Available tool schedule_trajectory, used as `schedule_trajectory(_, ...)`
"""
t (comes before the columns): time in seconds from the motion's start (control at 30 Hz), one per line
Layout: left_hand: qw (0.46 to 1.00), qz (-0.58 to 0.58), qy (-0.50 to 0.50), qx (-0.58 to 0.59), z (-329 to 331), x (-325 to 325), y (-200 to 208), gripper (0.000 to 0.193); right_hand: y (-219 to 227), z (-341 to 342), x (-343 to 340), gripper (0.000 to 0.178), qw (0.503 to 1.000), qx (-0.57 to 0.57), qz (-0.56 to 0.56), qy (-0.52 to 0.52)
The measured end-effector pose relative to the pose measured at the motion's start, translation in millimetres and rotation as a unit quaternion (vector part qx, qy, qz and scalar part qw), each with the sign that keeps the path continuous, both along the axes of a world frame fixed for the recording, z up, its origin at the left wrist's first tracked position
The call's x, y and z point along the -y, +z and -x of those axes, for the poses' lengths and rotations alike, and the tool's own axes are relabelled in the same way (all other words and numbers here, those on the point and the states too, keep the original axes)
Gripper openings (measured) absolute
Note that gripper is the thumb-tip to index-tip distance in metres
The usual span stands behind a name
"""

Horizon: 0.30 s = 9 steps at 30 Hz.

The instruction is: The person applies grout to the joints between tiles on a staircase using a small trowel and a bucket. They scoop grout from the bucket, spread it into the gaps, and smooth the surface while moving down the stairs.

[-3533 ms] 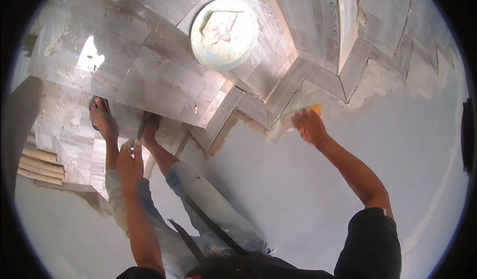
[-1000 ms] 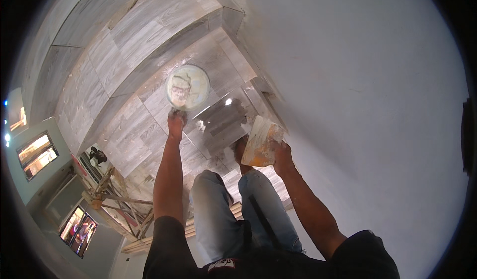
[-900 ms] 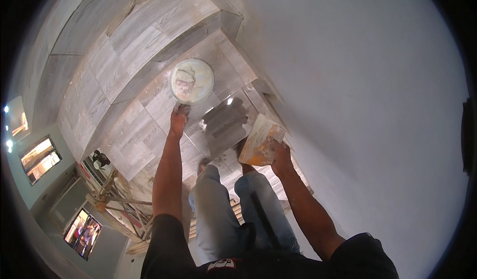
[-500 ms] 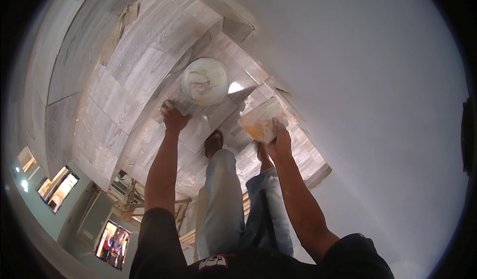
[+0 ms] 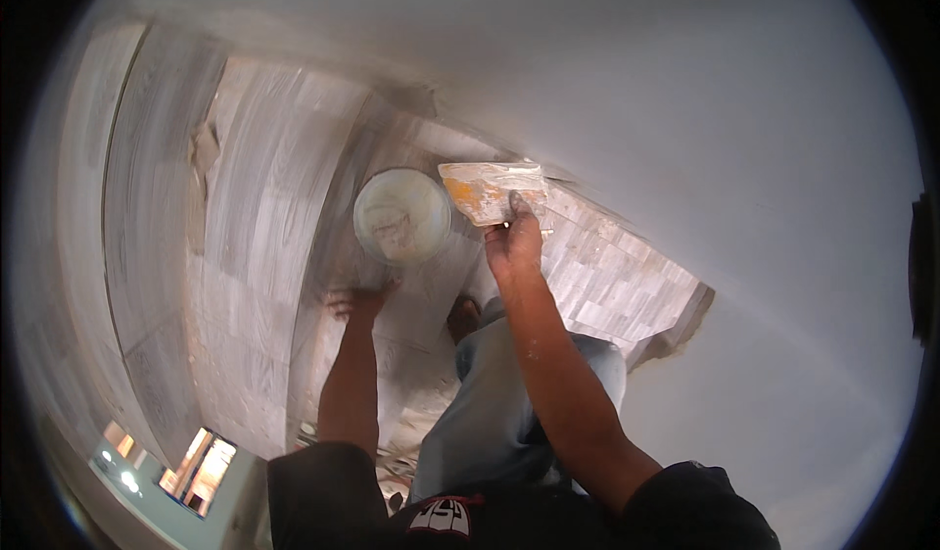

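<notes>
My right hand (image 5: 514, 241) grips a flat putty spreader (image 5: 480, 193), thumb on its face. The spreader is smeared with white and orange paste and is held close to the right-hand wall. Just left of it stands a round pale bucket (image 5: 401, 217) with whitish paste inside. Slightly blurred, my left hand (image 5: 358, 300) hovers below the bucket with its fingers apart, holding nothing.
Wood-look tiles (image 5: 264, 178) cover the steps on the left, with a torn brown scrap (image 5: 204, 148) on one. A smooth pale wall (image 5: 744, 158) fills the right side. The tiled surface ends at a rough edge (image 5: 676, 330). A bright window (image 5: 199, 472) shows at lower left.
My view has turned. My right hand has carried the spreader away from me, up beside the bucket and the wall. The left hand now sits below the bucket, still spread.
</notes>
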<state>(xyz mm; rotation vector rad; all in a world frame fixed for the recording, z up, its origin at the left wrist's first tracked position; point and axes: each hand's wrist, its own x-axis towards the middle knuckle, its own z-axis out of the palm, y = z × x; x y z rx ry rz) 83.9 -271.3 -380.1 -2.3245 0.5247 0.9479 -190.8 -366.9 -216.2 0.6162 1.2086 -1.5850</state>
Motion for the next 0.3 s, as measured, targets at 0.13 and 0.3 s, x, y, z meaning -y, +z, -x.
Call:
schedule_trajectory(0.13, 0.999, 0.037, 0.033, 0.014, 16, -3, -1, 0.15, -15, -7, 3, 0.036, 0.997, 0.035, 0.02, -0.063)
schedule_trajectory(0.3, 0.993, 0.054, 0.034, -0.097, -18, -19, -26, 0.133, -20, -24, 3, 0.039, 0.99, 0.032, 0.046, -0.129)
